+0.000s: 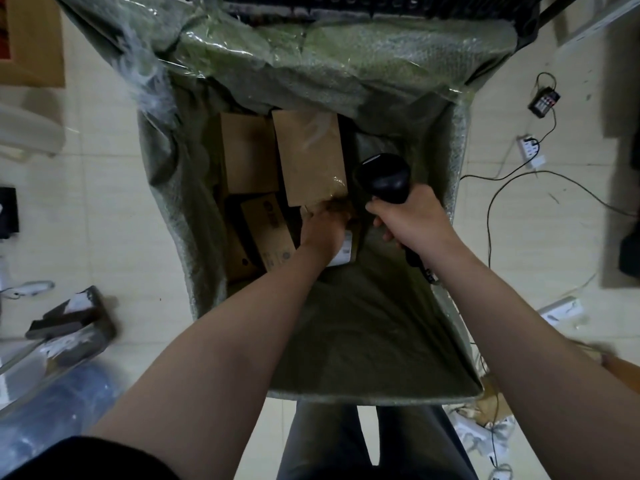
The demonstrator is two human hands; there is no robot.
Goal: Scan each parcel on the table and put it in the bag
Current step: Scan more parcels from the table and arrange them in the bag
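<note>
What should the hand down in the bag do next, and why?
Probably lift the left hand out of the bag, leaving the parcel behind. The hand is down on a labelled parcel lying among the other boxes, so that one looks delivered. Its grip is too blurred to judge. The right hand holds the scanner, ready.

sleeve (86, 455): black, short | forearms (242, 323): bare | trousers (322, 441): dark grey

Dim, flat indoor light; glare on bag (346, 46) rim; motion blur at left hand (322, 233); wide-angle bending at edges.
</note>
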